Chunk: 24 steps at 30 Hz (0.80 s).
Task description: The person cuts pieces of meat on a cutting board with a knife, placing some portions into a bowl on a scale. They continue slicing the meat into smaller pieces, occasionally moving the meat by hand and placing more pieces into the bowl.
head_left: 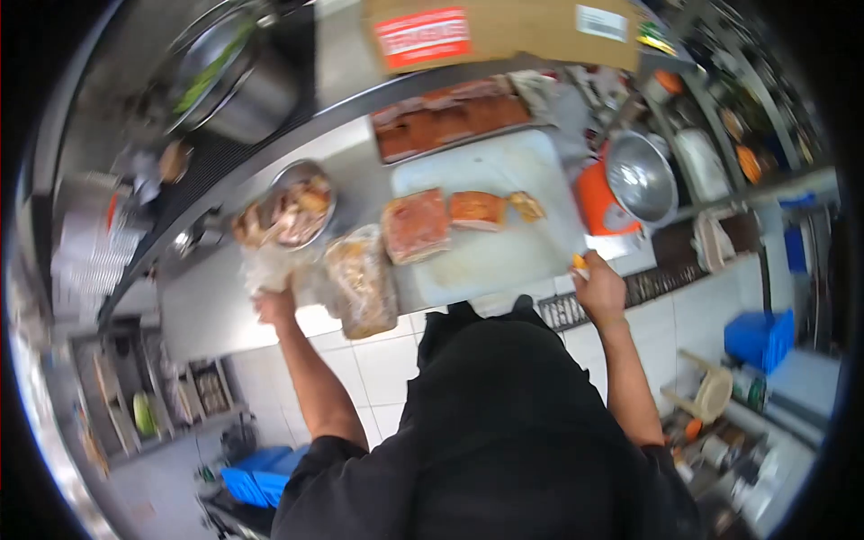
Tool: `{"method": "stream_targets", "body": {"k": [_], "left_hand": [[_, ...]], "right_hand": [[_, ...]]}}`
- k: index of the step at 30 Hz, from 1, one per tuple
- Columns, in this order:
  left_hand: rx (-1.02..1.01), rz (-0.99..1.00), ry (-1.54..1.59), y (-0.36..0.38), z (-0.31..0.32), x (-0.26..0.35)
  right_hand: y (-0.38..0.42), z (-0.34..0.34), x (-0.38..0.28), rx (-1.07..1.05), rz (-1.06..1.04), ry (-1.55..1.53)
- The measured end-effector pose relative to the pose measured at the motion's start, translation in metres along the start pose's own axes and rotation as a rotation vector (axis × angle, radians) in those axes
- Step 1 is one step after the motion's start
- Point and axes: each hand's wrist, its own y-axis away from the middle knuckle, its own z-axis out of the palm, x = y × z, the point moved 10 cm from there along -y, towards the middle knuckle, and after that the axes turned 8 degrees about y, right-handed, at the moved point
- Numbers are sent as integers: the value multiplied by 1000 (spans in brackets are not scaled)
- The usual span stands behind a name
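Observation:
My left hand (pixel 274 304) is at the table's front edge, its fingers closed on the end of a translucent plastic bag (pixel 270 268). My right hand (pixel 600 288) is closed at the right corner of the white cutting board (pixel 490 261); a small yellow-orange bit shows at its fingers, too blurred to name. On the board lie a large slab of meat (pixel 416 225), a smaller piece of meat (pixel 477 211) and a small yellowish scrap (pixel 526 206). Left of the board rests a plastic-wrapped block of meat (pixel 362 277). Behind the bag, a metal bowl (pixel 329 209) holds pale meat pieces.
A tray of meat slabs (pixel 450 119) lies behind the board, below a cardboard box (pixel 522 36). An orange appliance with a steel bowl (pixel 641 178) stands at right. A large pot (pixel 256 99) is at back left. Blue containers (pixel 758 340) sit lower right.

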Motion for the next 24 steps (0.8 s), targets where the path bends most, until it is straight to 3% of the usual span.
{"method": "stream_targets", "body": {"k": [2, 3, 7, 9, 10, 12, 15, 18, 24], "left_hand": [[349, 44, 16, 21, -43, 12], [393, 90, 84, 47, -71, 35], [510, 625, 419, 134, -96, 160], [464, 950, 553, 208, -104, 243], [210, 1144, 762, 263, -118, 284], [-178, 1399, 765, 363, -125, 352], [-234, 1714, 644, 459, -101, 401], [-409, 1733, 532, 479, -49, 436], [-526, 1804, 264, 497, -12, 462]], "right_hand": [[6, -10, -4, 84, -45, 1], [8, -13, -5, 80, -33, 13], [11, -6, -6, 111, -17, 16], [12, -7, -9, 115, 19, 11], [13, -9, -9, 116, 32, 11], [16, -17, -15, 131, 17, 10], [18, -22, -19, 140, 0, 17], [25, -28, -13, 170, 4, 13], [46, -13, 13, 206, 30, 18]]}}
